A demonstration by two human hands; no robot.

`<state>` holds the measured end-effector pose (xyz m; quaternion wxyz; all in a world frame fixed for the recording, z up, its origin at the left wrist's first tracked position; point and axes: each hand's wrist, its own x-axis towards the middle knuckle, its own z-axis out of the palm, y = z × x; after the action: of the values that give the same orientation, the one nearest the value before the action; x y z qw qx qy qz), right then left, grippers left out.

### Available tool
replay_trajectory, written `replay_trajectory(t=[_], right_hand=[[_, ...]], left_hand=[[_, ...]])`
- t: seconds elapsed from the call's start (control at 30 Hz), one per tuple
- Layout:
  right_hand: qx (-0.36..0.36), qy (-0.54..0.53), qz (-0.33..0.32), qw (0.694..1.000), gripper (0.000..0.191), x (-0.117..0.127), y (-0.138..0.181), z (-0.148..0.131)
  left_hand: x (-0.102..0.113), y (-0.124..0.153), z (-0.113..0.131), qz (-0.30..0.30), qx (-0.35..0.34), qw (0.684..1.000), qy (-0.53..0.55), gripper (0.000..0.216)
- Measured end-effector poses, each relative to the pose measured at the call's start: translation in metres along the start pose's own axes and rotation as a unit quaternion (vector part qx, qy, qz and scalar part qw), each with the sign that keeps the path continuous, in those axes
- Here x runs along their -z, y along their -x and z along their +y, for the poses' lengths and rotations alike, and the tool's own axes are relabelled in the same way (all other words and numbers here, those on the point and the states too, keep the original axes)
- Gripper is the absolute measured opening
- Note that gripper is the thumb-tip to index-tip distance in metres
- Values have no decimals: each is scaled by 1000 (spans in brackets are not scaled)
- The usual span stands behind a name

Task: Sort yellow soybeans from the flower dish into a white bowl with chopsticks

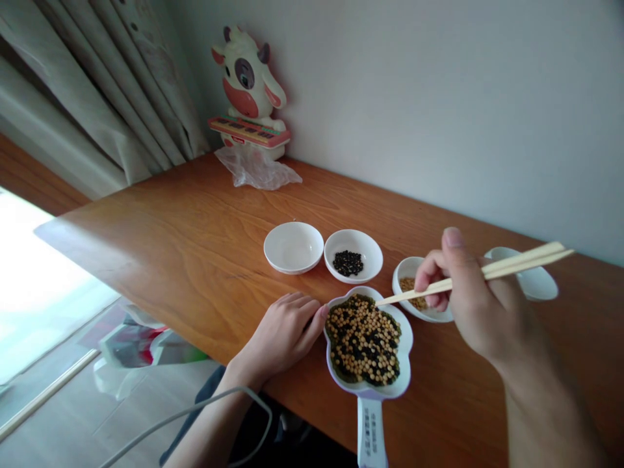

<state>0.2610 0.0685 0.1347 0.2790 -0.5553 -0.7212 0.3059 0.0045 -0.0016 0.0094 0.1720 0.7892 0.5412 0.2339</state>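
Item: bean dish, with hands at work.

- Dish: white, flower-shaped, near edge of the table, handle toward the person. Holds mixed beans: yellow, black and green.
- Left hand: flat on the table, fingers loosely spread, gripping nothing; fingertips touch the dish's left rim.
- Right hand: closed around chopsticks, held above the right of the dish. The tips are over the dish's far right rim, nearly together; whether a bean sits between them is too small to tell.
- Black bowl: just beyond the dish, with a small heap of black beans.
- Yellow bowl: right of it, partly behind the right hand, with a few yellow beans.
- Empty bowl: left of the black bowl.
- Fourth bowl: far right, contents hidden.
- Cow toy and plastic bag: far left, by the wall.

Step in hand, as judged: picking beans by kind, tips at the pile. A pick calls for a fine pinch on one bean and a steady dish.
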Motion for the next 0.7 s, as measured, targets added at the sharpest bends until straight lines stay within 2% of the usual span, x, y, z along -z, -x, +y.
replay_trajectory(t=[0.13, 0.23, 0.43, 0.7], right_hand=[[73, 60, -123, 988, 58, 5, 5, -9], [116, 111, -172, 972, 52, 7, 7, -11], [163, 149, -203, 954, 50, 6, 6, -13], [164, 176, -199, 950, 51, 1, 2, -5]], left_hand=[[0, 0, 0, -14, 5, 1000, -6, 41], [-1, 1, 0, -15, 9, 1000, -1, 41], [-1, 2, -1, -12, 5, 1000, -1, 42], [-1, 1, -1, -14, 3, 1000, -4, 42]])
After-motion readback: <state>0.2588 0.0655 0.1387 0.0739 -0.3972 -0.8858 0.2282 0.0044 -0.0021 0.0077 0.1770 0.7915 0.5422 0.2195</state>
